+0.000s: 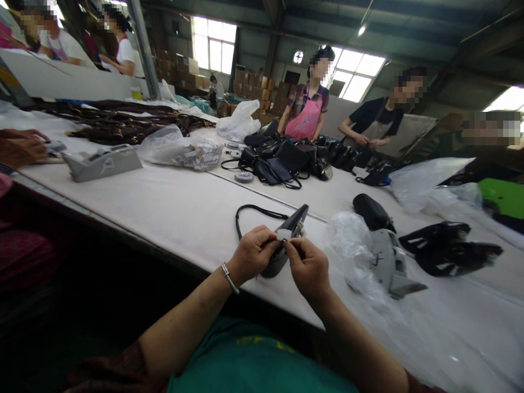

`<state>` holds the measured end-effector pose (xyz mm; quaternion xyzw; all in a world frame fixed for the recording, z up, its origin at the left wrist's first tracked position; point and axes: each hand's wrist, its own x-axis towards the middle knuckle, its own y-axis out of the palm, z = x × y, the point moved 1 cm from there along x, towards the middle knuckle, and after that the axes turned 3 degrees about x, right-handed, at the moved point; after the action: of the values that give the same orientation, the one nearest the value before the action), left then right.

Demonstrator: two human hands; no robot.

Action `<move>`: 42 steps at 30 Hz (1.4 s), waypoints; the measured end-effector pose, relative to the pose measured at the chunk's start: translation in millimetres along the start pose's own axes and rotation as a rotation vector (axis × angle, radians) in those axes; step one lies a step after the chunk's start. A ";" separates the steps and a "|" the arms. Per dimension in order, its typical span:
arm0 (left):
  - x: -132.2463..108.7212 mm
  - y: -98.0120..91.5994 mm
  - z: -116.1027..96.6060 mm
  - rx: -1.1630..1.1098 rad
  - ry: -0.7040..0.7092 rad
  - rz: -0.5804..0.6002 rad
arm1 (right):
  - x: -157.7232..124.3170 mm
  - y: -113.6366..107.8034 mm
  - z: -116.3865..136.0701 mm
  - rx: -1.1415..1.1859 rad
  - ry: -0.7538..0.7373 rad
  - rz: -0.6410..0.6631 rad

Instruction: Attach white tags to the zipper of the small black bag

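Observation:
A small black handbag [296, 218] sits at the near edge of the table, its thin strap [241, 210] looped out to the left. From the left, my left hand [252, 252] pinches a small white piece [283, 234], thin like paper or foam, over the bag. Thumb and forefinger of my right hand [309, 266] are closed on a small dark fitting of the bag, close to the left fingertips. Gold-coloured hardware shows just behind the right fingers. The fingers partly hide the bag's middle.
A grey tape dispenser [387, 265] and clear plastic [352, 245] lie on my right, near more black bags [450, 248]. Another dispenser [104, 164] stands left, near a co-worker's hand [20, 147]. Piled black bags [282, 158] lie ahead; co-workers stand beyond.

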<state>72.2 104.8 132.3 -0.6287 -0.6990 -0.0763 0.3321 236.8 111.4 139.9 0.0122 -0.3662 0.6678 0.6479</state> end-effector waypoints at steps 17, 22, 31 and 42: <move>6.0 -9.9 -1.1 0.168 0.128 0.102 | 14.4 -8.2 13.6 -0.096 -0.237 0.050; 7.8 -13.2 -5.0 0.289 0.141 0.146 | 16.5 -10.0 15.4 -0.151 -0.298 0.080; 8.8 -13.0 -7.5 0.247 0.126 0.162 | 19.0 -10.7 13.1 -0.091 -0.319 0.071; 3.1 -3.8 -7.1 0.135 0.042 0.074 | 18.5 -10.3 9.3 -0.078 -0.308 0.035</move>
<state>71.3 103.0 140.7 -0.6284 -0.6718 -0.0299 0.3910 238.6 121.5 160.7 0.0826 -0.4871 0.6546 0.5723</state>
